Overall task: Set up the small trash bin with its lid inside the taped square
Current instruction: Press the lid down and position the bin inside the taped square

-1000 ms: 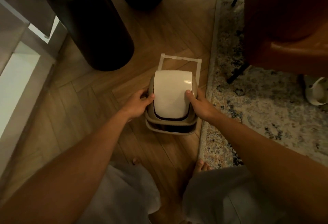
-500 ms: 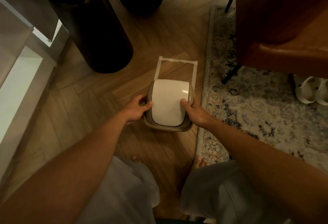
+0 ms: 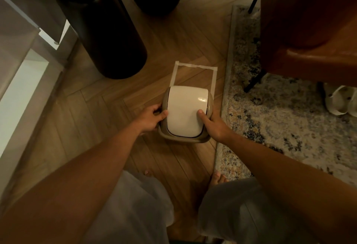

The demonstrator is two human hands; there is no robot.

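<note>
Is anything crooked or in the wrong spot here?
Yes, a little. The trash bin, lid on and held by the left hand and right hand, covers only the near part of the taped square. Its near edge seems to stick out toward the person, leaving the far part bare.

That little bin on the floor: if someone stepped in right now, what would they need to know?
Left hand grips the trash bin on its left side; right hand grips its right side, thumb on the white lid.
Lid is on the bin.
The bin covers the near part of the taped square; whether it stands fully inside cannot be told.
Left: check placement, then let go.
</note>
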